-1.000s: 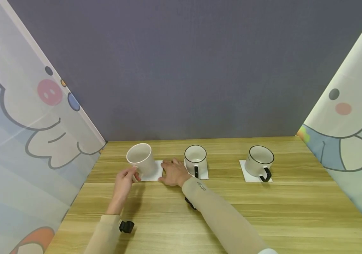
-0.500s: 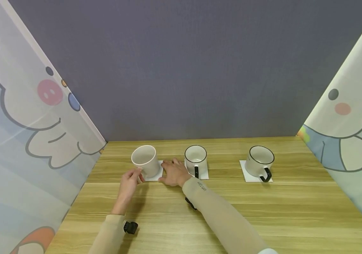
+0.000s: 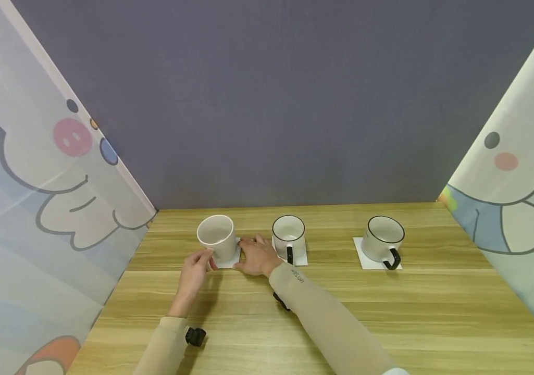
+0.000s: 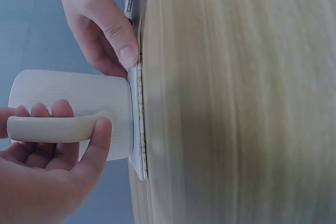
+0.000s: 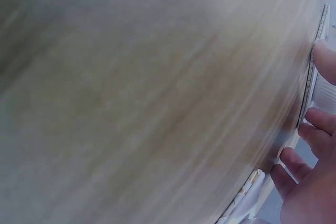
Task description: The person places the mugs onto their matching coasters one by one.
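Note:
A white ribbed mug (image 3: pixel 224 251) stands upright at the left of the row, over a square white coaster (image 3: pixel 227 265). In the left wrist view, its base meets the coaster's upper face. My left hand (image 3: pixel 193 272) grips the mug's handle (image 4: pixel 50 129), thumb on one side and curled fingers through the loop. Across the coaster's right side, my right hand (image 3: pixel 258 257) holds its edge, thumb at the near corner and fingertips at the far one. From the left wrist, the right thumb (image 4: pixel 123 51) is seen pressing against the coaster's edge.
Just right of my right hand, a black-rimmed white mug (image 3: pixel 289 232) sits on its own coaster (image 3: pixel 301 258). Another black-rimmed mug (image 3: pixel 382 245) stands on a coaster (image 3: pixel 366 263) farther right. A grey panel (image 3: pixel 290 104) rises behind the wooden table (image 3: pixel 412 323).
My left hand has moved the ribbed mug rightward, from the coaster's left side to nearer its middle. The right hand and the other two mugs have stayed put.

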Demonstrator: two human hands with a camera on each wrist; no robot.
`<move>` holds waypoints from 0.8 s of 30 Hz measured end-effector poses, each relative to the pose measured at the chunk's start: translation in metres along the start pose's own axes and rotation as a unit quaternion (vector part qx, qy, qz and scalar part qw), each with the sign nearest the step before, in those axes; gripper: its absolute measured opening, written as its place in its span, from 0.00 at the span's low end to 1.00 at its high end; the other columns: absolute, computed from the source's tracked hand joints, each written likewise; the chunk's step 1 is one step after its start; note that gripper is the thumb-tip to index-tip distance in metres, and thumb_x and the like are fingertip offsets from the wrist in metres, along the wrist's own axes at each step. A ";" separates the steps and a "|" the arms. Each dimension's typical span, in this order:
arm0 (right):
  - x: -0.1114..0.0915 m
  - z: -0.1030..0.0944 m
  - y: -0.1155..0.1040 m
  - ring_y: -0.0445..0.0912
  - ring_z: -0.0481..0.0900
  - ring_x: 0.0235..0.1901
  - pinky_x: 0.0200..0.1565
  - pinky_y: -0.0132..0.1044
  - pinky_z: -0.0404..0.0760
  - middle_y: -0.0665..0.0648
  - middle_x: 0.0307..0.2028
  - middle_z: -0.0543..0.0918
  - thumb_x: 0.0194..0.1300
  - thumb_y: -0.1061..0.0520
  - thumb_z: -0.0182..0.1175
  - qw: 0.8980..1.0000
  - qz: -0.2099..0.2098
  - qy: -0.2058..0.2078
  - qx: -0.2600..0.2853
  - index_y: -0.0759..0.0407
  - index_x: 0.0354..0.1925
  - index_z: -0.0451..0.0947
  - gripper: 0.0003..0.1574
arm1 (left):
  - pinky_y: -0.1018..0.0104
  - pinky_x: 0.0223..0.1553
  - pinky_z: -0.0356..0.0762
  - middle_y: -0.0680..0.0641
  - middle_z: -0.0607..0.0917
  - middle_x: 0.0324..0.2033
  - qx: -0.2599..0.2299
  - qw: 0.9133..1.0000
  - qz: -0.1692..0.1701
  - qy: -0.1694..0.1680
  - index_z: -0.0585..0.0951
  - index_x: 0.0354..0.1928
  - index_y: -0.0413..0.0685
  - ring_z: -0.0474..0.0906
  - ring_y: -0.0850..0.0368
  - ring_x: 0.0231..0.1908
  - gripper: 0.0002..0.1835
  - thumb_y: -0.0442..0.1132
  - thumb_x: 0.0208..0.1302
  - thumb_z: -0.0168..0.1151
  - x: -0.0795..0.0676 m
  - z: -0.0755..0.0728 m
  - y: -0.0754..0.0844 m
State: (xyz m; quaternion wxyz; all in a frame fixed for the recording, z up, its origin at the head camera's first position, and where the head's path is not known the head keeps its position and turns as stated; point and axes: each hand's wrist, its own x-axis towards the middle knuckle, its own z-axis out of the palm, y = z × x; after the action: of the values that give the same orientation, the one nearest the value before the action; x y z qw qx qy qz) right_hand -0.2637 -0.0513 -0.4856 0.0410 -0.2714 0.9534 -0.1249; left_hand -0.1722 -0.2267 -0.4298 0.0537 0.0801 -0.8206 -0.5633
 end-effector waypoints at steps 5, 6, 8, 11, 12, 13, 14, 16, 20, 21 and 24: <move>-0.001 0.001 -0.001 0.48 0.69 0.59 0.63 0.43 0.68 0.46 0.72 0.70 0.64 0.28 0.63 1.000 0.002 0.003 0.004 0.45 0.69 0.73 0.42 | 0.62 0.36 0.65 0.36 0.82 0.28 -0.001 1.000 0.007 -0.012 0.75 0.29 0.23 0.68 0.51 0.30 0.23 0.39 0.80 0.50 -0.008 -0.002 0.011; -0.001 0.001 -0.002 0.48 0.69 0.60 0.63 0.43 0.68 0.46 0.72 0.70 0.64 0.28 0.63 1.000 0.002 0.003 0.006 0.45 0.69 0.73 0.42 | 0.62 0.37 0.65 0.36 0.82 0.28 -0.001 1.000 0.001 -0.013 0.75 0.29 0.23 0.68 0.51 0.31 0.23 0.39 0.79 0.50 -0.008 -0.002 0.012; -0.001 0.001 -0.002 0.48 0.69 0.60 0.63 0.43 0.68 0.47 0.72 0.70 0.64 0.28 0.63 1.000 0.002 0.006 0.007 0.45 0.68 0.73 0.42 | 0.61 0.39 0.66 0.37 0.83 0.29 -0.002 1.000 0.000 -0.015 0.75 0.30 0.22 0.69 0.49 0.32 0.23 0.39 0.80 0.50 -0.008 -0.002 0.011; -0.001 0.000 -0.001 0.47 0.69 0.59 0.62 0.42 0.69 0.47 0.72 0.70 0.64 0.28 0.63 1.000 0.001 0.001 0.004 0.45 0.68 0.74 0.42 | 0.61 0.39 0.67 0.36 0.83 0.29 -0.004 1.000 0.000 -0.015 0.75 0.30 0.22 0.70 0.49 0.33 0.23 0.39 0.80 0.50 -0.006 -0.001 0.009; -0.001 0.000 -0.001 0.47 0.69 0.58 0.61 0.42 0.69 0.47 0.72 0.70 0.64 0.28 0.63 1.000 0.000 -0.001 0.003 0.45 0.68 0.74 0.42 | 0.60 0.41 0.68 0.36 0.83 0.29 -0.005 1.000 0.001 -0.016 0.75 0.31 0.21 0.70 0.49 0.34 0.23 0.39 0.80 0.49 -0.005 -0.001 0.008; -0.001 0.000 -0.001 0.47 0.69 0.58 0.61 0.41 0.69 0.47 0.72 0.70 0.64 0.28 0.63 1.000 -0.002 -0.003 0.002 0.45 0.68 0.74 0.42 | 0.60 0.42 0.68 0.35 0.83 0.29 -0.007 1.000 0.001 -0.015 0.75 0.31 0.21 0.71 0.48 0.35 0.24 0.39 0.80 0.49 -0.003 0.000 0.005; -0.001 -0.001 -0.001 0.47 0.69 0.57 0.61 0.41 0.69 0.47 0.72 0.70 0.64 0.28 0.63 1.000 -0.002 -0.005 0.000 0.45 0.68 0.74 0.42 | 0.59 0.44 0.69 0.35 0.83 0.29 -0.010 1.000 -0.002 -0.015 0.76 0.31 0.21 0.71 0.48 0.35 0.24 0.39 0.80 0.49 -0.001 0.000 0.002; -0.001 -0.002 0.000 0.47 0.70 0.56 0.60 0.41 0.70 0.47 0.72 0.70 0.63 0.28 0.63 1.000 -0.005 -0.006 -0.003 0.45 0.68 0.74 0.42 | 0.60 0.42 0.69 0.37 0.83 0.29 -0.013 1.000 -0.003 -0.014 0.76 0.30 0.23 0.70 0.50 0.33 0.25 0.41 0.80 0.50 0.005 0.001 -0.008; 0.000 -0.005 0.000 0.46 0.70 0.54 0.59 0.42 0.71 0.48 0.71 0.72 0.63 0.27 0.63 1.000 -0.010 -0.004 -0.009 0.46 0.66 0.75 0.41 | 0.63 0.36 0.67 0.42 0.83 0.27 -0.006 1.000 0.002 -0.006 0.78 0.29 0.28 0.66 0.56 0.26 0.26 0.45 0.80 0.51 0.014 0.002 -0.025; -0.001 -0.005 0.000 0.46 0.71 0.54 0.59 0.42 0.71 0.48 0.70 0.72 0.63 0.28 0.63 1.000 -0.011 -0.004 -0.010 0.46 0.66 0.76 0.41 | 0.64 0.33 0.65 0.43 0.83 0.27 -0.003 1.000 0.004 -0.003 0.78 0.29 0.30 0.65 0.58 0.25 0.26 0.46 0.80 0.52 0.014 0.002 -0.027; -0.002 -0.006 -0.002 0.47 0.72 0.55 0.60 0.43 0.72 0.49 0.68 0.75 0.64 0.29 0.64 1.000 -0.014 -0.007 -0.013 0.48 0.64 0.78 0.38 | 0.63 0.28 0.63 0.45 0.82 0.26 0.009 1.000 0.011 -0.001 0.78 0.27 0.33 0.62 0.59 0.21 0.25 0.47 0.79 0.52 0.014 0.002 -0.030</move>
State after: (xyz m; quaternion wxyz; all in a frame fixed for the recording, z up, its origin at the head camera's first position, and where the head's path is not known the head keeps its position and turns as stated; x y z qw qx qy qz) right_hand -0.2619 -0.0502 -0.4794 0.0425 -0.2864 0.9507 -0.1112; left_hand -0.1844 -0.2386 -0.4587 0.0581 0.0712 -0.8263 -0.5556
